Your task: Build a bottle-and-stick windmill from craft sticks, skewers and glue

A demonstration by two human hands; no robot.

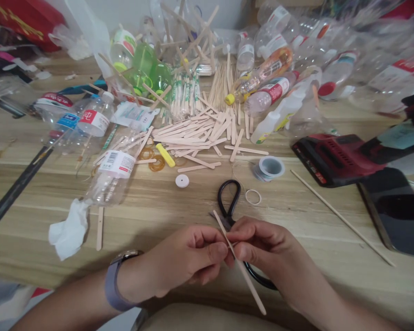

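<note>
A flat wooden craft stick (251, 286) slants between my two hands above the table's near edge. The fingertips of my left hand (202, 257) are closed against its left side. From the right, my right hand (265, 246) pinches it with thumb and forefinger. A small pale piece seems to cross the stick between the fingertips, too covered to name. Black-handled scissors (230, 195) lie under the hands, their middle partly hidden. Just beyond are a white ring (253, 196) and a spool (269, 168).
Beyond the hands lie a pile of craft sticks (193, 133), a yellow-handled tool (165, 155) and a white disc (182, 181). A plastic bottle (112, 177) stands left. To the right are a thin wooden rod (341, 216), a red battery tool (338, 158) and a phone (400, 211).
</note>
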